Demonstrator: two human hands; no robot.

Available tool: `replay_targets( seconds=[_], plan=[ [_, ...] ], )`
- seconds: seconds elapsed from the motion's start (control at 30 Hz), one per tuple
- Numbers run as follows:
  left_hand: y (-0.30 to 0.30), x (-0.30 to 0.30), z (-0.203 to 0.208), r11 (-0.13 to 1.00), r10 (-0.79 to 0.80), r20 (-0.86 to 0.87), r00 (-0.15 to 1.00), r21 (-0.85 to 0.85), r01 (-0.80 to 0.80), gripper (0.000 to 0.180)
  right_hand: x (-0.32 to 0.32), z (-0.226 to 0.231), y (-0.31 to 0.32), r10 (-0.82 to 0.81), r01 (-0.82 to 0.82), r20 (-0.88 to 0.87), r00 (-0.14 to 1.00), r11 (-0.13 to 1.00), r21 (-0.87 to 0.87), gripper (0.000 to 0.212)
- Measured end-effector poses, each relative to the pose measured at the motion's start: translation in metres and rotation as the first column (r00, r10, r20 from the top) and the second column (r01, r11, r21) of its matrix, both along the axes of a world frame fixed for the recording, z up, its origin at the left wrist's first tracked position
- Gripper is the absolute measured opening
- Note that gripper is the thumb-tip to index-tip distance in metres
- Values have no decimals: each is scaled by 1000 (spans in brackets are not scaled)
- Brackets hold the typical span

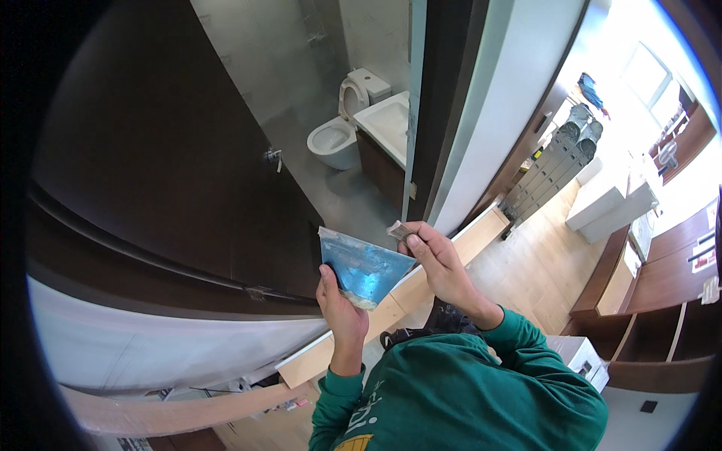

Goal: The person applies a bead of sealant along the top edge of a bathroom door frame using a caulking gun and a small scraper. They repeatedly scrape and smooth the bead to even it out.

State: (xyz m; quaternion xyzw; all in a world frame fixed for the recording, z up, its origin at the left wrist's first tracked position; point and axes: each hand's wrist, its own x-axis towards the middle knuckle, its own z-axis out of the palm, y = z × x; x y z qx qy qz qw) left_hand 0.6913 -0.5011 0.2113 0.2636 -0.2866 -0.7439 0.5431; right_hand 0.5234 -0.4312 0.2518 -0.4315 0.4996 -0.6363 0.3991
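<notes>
My left hand grips a shiny blue trapezoid-shaped plate by its lower left side, thumb along the edge. Whitish residue marks the plate's upper edge and its narrow lower end. Between thumb and fingers of my right hand is a small pale grey flat piece, its exact kind unclear. That piece sits just above the plate's upper right corner; whether the two touch cannot be told.
A dark door with a metal handle stands open at left. Beyond the doorway are a toilet and a washbasin. At right stand a folded ladder, white boxes and brown shelving.
</notes>
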Motion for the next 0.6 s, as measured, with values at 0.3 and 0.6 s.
replay_targets(
  seconds=[0.3,0.6],
  plan=[
    [-4,-32,9,999,-35,79,996,17,34,37,-12,20,7,-85,108,-444,892,994,26,27],
    [-3,-44,15,994,-59,213,975,-73,76,39,-32,33,26,-11,80,-496,868,990,119,30]
  ],
)
